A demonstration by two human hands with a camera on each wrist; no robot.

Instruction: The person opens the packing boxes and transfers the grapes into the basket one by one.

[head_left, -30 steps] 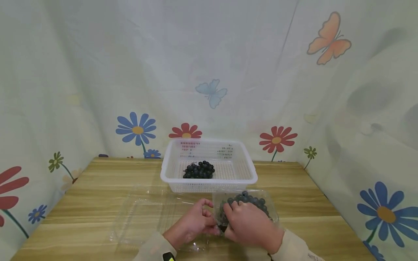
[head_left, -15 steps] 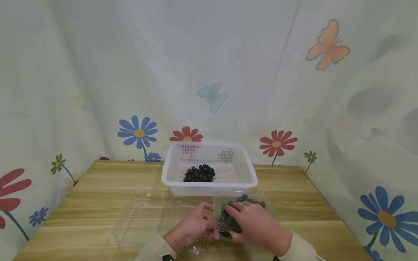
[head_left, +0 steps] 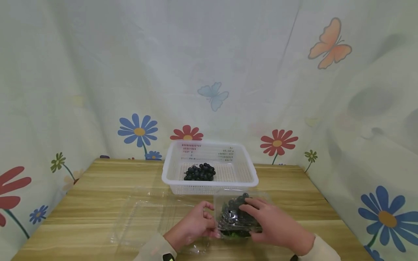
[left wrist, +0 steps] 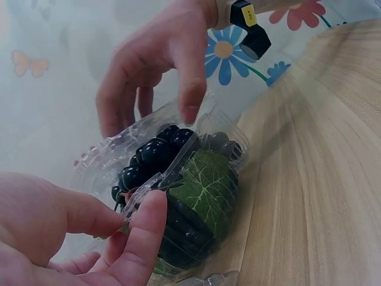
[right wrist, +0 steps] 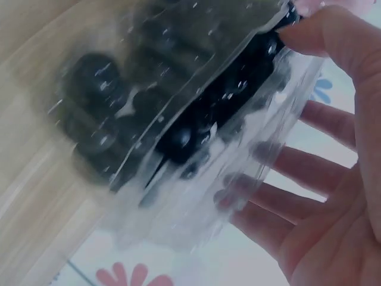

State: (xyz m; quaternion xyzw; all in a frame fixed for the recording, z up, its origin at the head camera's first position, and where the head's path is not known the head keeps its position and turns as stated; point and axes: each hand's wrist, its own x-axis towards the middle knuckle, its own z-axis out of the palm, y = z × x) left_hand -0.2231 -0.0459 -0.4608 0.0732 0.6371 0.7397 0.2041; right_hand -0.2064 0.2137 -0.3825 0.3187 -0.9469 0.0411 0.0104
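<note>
A clear plastic clamshell box (head_left: pixel 228 220) sits right of centre near the table's front, its lid hinged partway down over dark grapes (left wrist: pixel 156 154). A green leaf (left wrist: pixel 203 182) shows through its wall. Between thumb and forefinger, my left hand (head_left: pixel 197 222) pinches the plastic edge at the box's left front corner. On the other side, my right hand (head_left: pixel 277 224) lies over the lid with its fingers spread and fairly straight. In the right wrist view, its thumb (right wrist: pixel 315 33) is at the box's edge and its fingertips show behind the clear lid.
Behind the box stands a white perforated basket (head_left: pixel 209 184) with a bunch of dark grapes (head_left: pixel 200 172) inside. Another clear plastic container (head_left: pixel 138 219) lies spread on the wooden table (head_left: pixel 88 203) to the left. A flowered curtain (head_left: pixel 163 72) surrounds the table.
My right hand has moved from pressing on the grapes to the right side of the lid. The lid now covers more of the grapes. My left hand has stayed at the corner.
</note>
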